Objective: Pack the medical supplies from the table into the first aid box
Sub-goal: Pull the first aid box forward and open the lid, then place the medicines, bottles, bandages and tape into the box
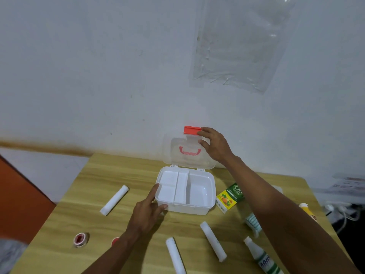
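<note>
The white first aid box [201, 207] stands open on the wooden table [94, 182], with an empty divided tray inside. Its clear lid [177, 153] is upright, and my right hand [214, 144] pinches the lid's top edge by the red latch [191, 130]. My left hand [147, 211] rests against the box's front left corner, fingers spread along its wall. Three white bandage rolls lie around: one at the left [114, 199], two in front [174, 255] [213, 241]. A green and yellow medicine carton [229, 197] sits right of the box.
A red-cored tape roll [81, 239] lies at the front left; a second red roll [115, 241] peeks out beside my left forearm. A white bottle [260, 258] and a ribbed teal item [252, 221] lie at the front right, a yellow tube [307, 210] beyond my right arm. The wall is close behind.
</note>
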